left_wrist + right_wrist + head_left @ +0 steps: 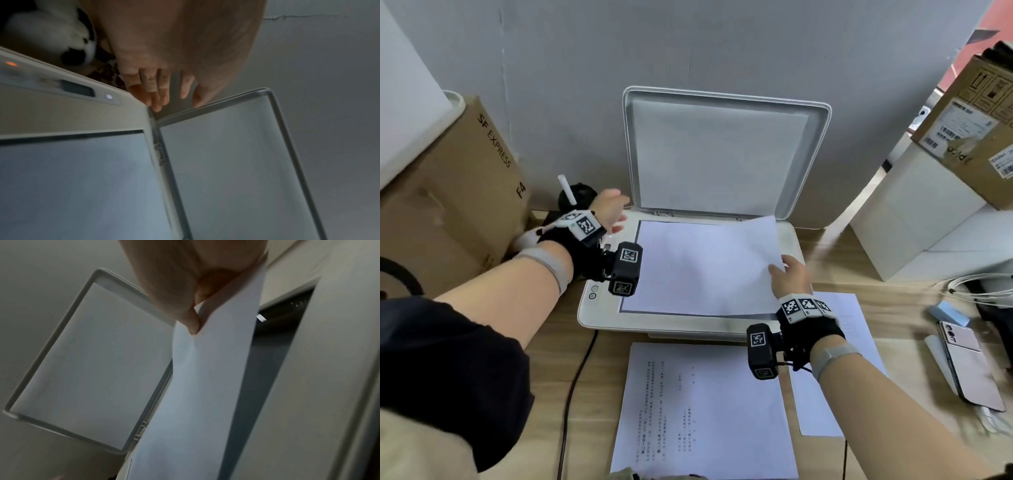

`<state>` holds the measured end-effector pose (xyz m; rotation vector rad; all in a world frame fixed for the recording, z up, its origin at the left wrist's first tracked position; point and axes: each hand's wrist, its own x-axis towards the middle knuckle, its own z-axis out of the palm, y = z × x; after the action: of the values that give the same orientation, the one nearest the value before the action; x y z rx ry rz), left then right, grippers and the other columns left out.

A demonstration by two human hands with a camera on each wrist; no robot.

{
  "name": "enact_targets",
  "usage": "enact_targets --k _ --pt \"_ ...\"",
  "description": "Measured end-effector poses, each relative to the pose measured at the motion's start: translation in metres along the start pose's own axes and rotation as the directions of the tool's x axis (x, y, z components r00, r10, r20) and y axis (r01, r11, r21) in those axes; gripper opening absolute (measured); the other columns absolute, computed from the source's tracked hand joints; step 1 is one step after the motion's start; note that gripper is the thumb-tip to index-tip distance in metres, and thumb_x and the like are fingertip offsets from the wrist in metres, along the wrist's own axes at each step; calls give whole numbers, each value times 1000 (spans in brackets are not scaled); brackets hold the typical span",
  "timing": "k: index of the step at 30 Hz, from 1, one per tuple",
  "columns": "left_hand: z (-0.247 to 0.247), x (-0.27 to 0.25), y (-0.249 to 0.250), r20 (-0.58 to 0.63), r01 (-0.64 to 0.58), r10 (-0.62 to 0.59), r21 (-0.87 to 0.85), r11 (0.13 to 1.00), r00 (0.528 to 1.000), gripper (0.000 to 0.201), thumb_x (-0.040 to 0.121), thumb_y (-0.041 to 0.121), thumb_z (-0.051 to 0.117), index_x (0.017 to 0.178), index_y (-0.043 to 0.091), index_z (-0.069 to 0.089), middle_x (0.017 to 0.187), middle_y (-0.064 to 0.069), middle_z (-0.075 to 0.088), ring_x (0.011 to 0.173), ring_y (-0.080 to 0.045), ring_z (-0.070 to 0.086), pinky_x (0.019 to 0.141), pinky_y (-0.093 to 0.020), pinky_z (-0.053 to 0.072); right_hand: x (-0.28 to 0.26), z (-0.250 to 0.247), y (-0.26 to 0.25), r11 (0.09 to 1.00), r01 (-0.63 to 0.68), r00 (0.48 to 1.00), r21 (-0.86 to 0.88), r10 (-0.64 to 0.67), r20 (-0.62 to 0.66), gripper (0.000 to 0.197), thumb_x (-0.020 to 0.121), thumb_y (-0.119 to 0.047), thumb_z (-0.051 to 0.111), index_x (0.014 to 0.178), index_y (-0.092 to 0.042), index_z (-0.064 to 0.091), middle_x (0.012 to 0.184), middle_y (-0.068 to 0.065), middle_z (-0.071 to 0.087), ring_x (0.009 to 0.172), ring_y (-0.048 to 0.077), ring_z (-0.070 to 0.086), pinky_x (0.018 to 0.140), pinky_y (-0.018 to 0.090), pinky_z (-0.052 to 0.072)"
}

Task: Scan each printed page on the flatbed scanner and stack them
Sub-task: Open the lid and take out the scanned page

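1. Clearly, my right hand [789,277], right of centre in the head view, pinches the right edge of the sheet [702,270] between thumb and curled fingers; the page lies blank side up over the glass of the flatbed scanner [599,308], its right side raised off the bed. I judge it is held by the margin so that it can be laid down or peeled off without creasing; which of the two, I cannot tell.
2. My left hand [610,213] hovers at the scanner's upper left corner, fingers extended and relaxed, gripping nothing. I judge it waits near the lid [722,154], which stands upright against the wall at frame centre, ready to swing it down.
3. At the lower centre of the head view a printed page [702,411] lies face up on the desk [825,246]; another page [849,325] lies at lower right, partly under my right wrist.
4. Only the left wrist view shows the control strip [76,88] with an orange light at its upper left, and bare fingertips [156,102] just beside the lid's hinge corner.
5. Only the right wrist view shows the thumb [191,321] pressing the sheet and dark glass exposed beneath the lifted edge.
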<state>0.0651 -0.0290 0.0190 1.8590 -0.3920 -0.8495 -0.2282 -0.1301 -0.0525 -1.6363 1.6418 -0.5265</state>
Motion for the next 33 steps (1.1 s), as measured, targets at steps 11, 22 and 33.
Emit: enact_targets --k 11,22,33 --pt "-6 -21 -47 222 151 -169 96 984 960 13 95 14 51 83 16 48 57 0 64 35 -6 37 35 -15 26 -5 -18 -2 853 285 958 438 -263 -110 21 92 3 47 89 -14 57 74 -5 55 66 4 49 66 21 39" --pt "-22 -43 -30 235 42 26 -281 959 972 45 90 14 28 78 7 72 88 -8 66 66 -14 49 57 -21 37 -11 -45 0 836 289 957 466 -234 -173 35 79 6 56 71 -27 64 70 -4 66 63 1 57 61 17 46" --pt "-14 -52 -93 145 11 -41 202 979 989 49 89 -5 54 135 8 48 120 -21 60 98 -30 61 87 -41 51 -35 -36 33 937 -71 981 343 4 193 36 91 -13 59 126 -8 54 88 9 59 62 11 49 49 17 40"
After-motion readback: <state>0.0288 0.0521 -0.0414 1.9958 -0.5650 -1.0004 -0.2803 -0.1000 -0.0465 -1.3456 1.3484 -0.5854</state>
